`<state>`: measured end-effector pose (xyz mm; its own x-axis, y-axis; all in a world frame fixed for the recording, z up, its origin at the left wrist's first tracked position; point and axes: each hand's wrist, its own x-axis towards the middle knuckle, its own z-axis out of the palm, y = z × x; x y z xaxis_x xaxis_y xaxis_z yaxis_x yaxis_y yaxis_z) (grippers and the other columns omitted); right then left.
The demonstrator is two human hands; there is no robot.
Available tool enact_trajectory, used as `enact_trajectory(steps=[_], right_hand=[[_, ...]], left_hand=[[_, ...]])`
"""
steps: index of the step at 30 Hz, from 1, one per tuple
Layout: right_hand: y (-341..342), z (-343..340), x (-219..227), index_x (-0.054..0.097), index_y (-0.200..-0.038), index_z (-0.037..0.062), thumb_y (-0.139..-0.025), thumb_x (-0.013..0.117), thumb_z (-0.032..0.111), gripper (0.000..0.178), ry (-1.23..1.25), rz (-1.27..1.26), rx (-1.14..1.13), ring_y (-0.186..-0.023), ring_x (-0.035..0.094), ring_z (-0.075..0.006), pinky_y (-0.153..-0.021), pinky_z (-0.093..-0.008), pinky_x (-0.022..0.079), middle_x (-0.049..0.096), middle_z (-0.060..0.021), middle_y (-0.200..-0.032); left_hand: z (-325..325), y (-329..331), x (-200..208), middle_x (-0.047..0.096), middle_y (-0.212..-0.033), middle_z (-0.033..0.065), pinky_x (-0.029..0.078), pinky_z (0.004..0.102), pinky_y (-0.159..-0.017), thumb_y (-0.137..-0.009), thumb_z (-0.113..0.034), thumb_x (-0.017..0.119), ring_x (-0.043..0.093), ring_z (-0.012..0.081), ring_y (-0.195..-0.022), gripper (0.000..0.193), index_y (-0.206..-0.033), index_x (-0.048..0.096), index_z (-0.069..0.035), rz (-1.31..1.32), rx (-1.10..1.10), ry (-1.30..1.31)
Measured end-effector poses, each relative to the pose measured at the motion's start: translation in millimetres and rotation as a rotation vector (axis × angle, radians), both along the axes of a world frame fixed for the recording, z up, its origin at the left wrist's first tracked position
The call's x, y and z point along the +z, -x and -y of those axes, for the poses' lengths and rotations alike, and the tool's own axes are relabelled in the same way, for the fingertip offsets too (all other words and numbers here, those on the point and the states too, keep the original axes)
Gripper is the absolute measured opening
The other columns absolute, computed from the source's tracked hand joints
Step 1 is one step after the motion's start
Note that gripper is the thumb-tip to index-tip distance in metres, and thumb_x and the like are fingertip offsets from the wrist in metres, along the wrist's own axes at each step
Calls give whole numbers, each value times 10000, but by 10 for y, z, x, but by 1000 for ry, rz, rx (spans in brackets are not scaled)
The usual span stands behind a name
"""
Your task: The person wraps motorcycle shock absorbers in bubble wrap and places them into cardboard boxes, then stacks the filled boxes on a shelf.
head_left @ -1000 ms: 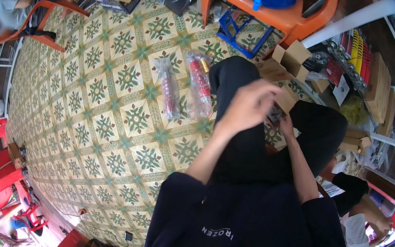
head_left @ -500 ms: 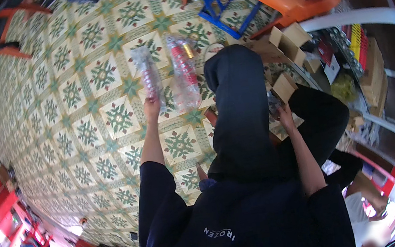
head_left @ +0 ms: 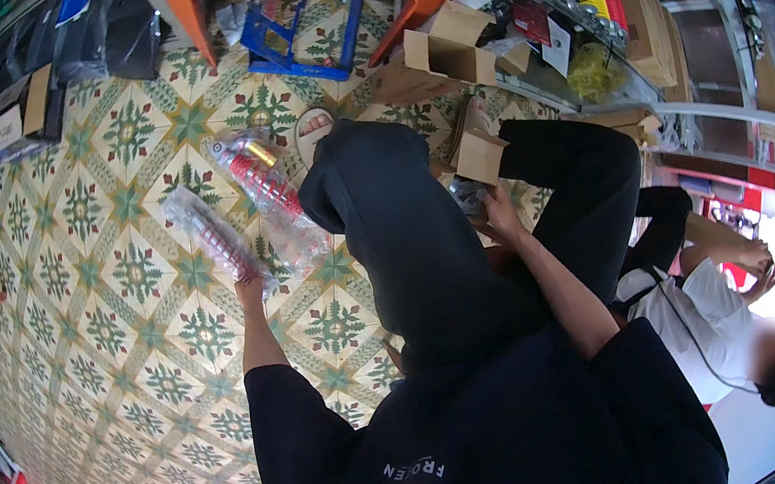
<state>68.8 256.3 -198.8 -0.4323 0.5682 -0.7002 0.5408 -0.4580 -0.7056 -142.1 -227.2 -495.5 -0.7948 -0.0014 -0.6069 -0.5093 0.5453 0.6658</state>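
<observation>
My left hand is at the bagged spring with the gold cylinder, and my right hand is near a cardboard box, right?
Not quite: in the head view, your left hand is at the other bagged spring, without the gold cylinder. Your right hand is near a cardboard box.

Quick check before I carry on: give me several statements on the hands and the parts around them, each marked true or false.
1. The left hand touches the near end of a red-and-silver coil shock absorber in clear plastic. True.
2. The right hand is on that same package. False: it is by the open brown cardboard box.
3. A plastic-wrapped red coil shock absorber with a gold cylinder lies right of the first. True.
4. The angular frame on the floor is yellow. False: it is blue.
</observation>
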Motion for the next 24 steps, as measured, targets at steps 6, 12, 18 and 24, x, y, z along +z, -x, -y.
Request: enact_trajectory(steps=[6,12,18,24], right_hand=[[-408,-274,-716,398,-1316,93,-975,322,24,356,-304,-128,184,-1089,573,-232,-899,-398,505,535,-99,-1234],[-289,-292,-543,399,-1324,114,-989,356,81,339,-208,-26,157,-1082,555,-225,-884,-409,500,536,-69,-1222],[-35,-204,-304,395,-1355,8,-954,406,40,402,-154,-93,10,-1212,471,-222,-1018,-324,344,515,-125,-1318],[63,-329,-287,363,-1392,24,-934,430,14,463,-472,33,336,-1167,497,-201,-1000,-313,375,513,-119,-1315]], left_hand=[[-273,117,164,704,-868,171,504,409,-832,-614,-653,703,666,317,-922,695,-899,723,-19,266,-108,495],[-632,194,280,698,-930,178,488,432,-856,-593,-677,675,649,308,-960,719,-919,729,-39,169,-161,754],[-658,148,377,663,-832,113,518,335,-615,-683,-431,709,635,215,-699,531,-940,650,30,90,336,-16],[-284,219,712,553,-689,28,455,283,-532,-777,-235,582,517,163,-557,175,-845,599,-75,242,668,-633]])
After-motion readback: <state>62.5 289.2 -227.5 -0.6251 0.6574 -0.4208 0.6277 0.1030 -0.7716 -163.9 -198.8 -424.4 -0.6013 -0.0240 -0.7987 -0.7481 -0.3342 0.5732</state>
